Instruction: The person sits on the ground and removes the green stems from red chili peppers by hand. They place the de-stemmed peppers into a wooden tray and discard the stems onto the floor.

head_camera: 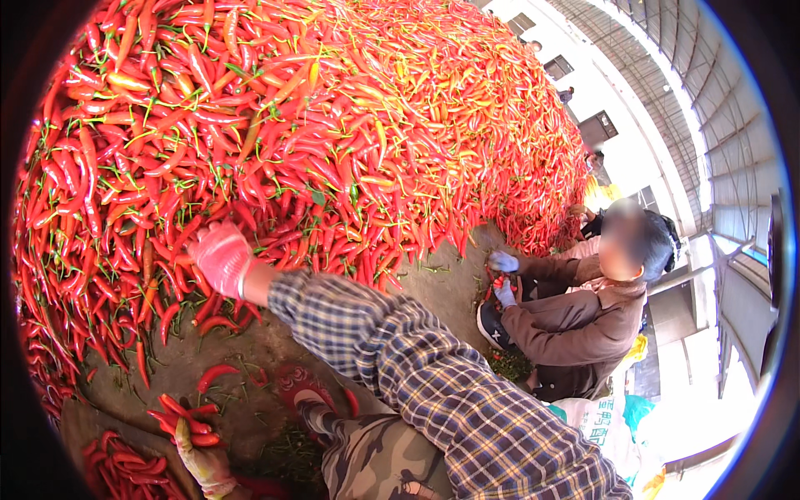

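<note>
A huge heap of red chili peppers [350, 144], many with green stems, rises before me. My right hand [220, 259], in a pinkish-red glove, reaches into the lower face of the heap. Its fingertips are among the peppers, so whether they grip one is hidden. Low at the left, my left hand [201, 459] in a yellowish glove holds a small bunch of red chili peppers [187, 422]. Beneath and beside that hand, more picked peppers [128, 465] lie in a container [94, 425]. A single loose pepper [217, 377] rests on the floor nearby.
A co-worker [581, 325] sits at the right, blue-gloved hands holding peppers. White printed sacks [600, 425] lie behind that person. Green stems [290, 450] litter the concrete floor [431, 275] near my shoe [304, 384]. Farther off, other people are near the heap.
</note>
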`<state>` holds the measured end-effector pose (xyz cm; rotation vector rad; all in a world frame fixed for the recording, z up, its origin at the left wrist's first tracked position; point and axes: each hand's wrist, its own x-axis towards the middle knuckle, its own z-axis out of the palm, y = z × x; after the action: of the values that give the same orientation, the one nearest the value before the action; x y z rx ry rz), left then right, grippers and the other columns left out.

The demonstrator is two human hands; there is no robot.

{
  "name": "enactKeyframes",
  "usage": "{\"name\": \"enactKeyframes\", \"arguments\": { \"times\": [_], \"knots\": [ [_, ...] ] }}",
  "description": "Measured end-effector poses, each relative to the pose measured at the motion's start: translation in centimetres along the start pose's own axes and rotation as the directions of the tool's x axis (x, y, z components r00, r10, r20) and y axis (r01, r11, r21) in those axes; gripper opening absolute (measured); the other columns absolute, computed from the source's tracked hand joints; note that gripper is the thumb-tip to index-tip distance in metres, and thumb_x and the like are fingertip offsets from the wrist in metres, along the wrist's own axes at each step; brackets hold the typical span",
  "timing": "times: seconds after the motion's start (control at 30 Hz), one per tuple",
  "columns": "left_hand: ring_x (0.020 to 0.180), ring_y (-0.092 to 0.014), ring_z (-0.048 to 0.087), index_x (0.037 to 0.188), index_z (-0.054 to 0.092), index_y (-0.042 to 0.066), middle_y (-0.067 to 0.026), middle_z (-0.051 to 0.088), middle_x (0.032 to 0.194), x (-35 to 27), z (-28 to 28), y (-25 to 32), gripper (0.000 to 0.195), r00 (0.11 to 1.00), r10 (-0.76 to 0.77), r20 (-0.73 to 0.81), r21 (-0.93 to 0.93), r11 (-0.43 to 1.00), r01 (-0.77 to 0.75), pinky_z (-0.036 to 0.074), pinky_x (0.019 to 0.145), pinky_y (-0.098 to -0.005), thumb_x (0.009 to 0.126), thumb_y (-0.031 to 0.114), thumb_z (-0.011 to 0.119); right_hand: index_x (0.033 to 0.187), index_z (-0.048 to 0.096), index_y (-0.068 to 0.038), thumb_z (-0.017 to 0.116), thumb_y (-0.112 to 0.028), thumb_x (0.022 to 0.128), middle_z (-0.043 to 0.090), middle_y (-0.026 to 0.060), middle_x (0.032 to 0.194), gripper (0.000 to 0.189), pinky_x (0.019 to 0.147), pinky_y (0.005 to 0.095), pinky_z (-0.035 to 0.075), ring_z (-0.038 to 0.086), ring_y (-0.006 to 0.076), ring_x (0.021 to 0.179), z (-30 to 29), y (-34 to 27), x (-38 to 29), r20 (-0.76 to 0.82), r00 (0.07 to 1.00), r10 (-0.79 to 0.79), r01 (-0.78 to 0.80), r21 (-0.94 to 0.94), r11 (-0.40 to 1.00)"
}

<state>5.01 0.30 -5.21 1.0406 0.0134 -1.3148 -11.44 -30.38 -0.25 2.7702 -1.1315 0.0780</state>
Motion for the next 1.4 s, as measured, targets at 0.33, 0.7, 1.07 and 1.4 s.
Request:
{"name": "enactKeyframes", "arguments": {
  "times": [0.33, 0.7, 1.07, 1.4],
  "knots": [
    [0.111, -0.014, 0.051, 0.156, 0.014, 0.019, -0.0036, 0.042, 0.148, -2.0, 5.6, -0.7, 0.068, 0.990, 0.138, 0.041, -0.112, 0.985, -0.133, 0.042, 0.091, -0.0300, 0.099, 0.028, 0.050, 0.073, 0.063, -0.010, 0.059, -0.021, 0.076, 0.060, 0.0104, 0.071, 0.011, 0.062, 0.0445, 0.051, 0.065, 0.0286, 0.073, -7.4, -14.0, -10.6, 0.173, 0.856, -0.487, 0.388, 0.407, 0.827],
    [0.118, -0.015, 0.050, 0.154, 0.023, 0.015, -0.0025, 0.037, 0.152, -1.9, 2.1, -3.1, 0.075, 0.995, 0.048, 0.082, -0.242, 0.970, -0.027, 0.040, 0.098, -0.0322, 0.091, 0.028, 0.062, 0.086, 0.063, -0.002, 0.064, -0.027, 0.090, 0.062, 0.0180, 0.078, 0.026, 0.067, 0.0408, 0.048, 0.063, 0.0339, 0.074, -3.7, -12.4, -11.5, 0.076, 0.817, -0.571, 0.023, 0.986, 0.164],
    [0.097, -0.023, 0.060, 0.146, 0.035, 0.014, -0.0050, 0.055, 0.130, -3.6, 1.7, -5.4, 0.071, 0.960, -0.194, 0.200, -0.404, 0.877, 0.261, 0.050, 0.084, -0.0384, 0.085, 0.030, 0.065, 0.088, 0.067, -0.003, 0.063, -0.025, 0.093, 0.062, -0.0023, 0.077, 0.023, 0.070, 0.0247, 0.046, 0.055, 0.0057, 0.076, -2.9, -11.3, -13.7, 0.491, 0.494, -0.717, -0.740, 0.670, -0.051],
    [0.076, -0.024, 0.062, 0.101, 0.058, 0.008, -0.0076, 0.064, 0.080, -3.1, -1.2, -1.9, 0.042, 0.967, -0.078, -0.242, -0.459, 0.887, -0.043, 0.048, 0.068, -0.0375, 0.082, 0.045, 0.066, 0.094, 0.069, -0.010, 0.059, -0.022, 0.080, 0.065, 0.0160, 0.085, 0.021, 0.077, 0.0437, 0.052, 0.065, 0.0312, 0.088, -0.1, -9.9, -7.5, 0.419, 0.569, -0.707, 0.542, 0.455, 0.706]
  ]
}}
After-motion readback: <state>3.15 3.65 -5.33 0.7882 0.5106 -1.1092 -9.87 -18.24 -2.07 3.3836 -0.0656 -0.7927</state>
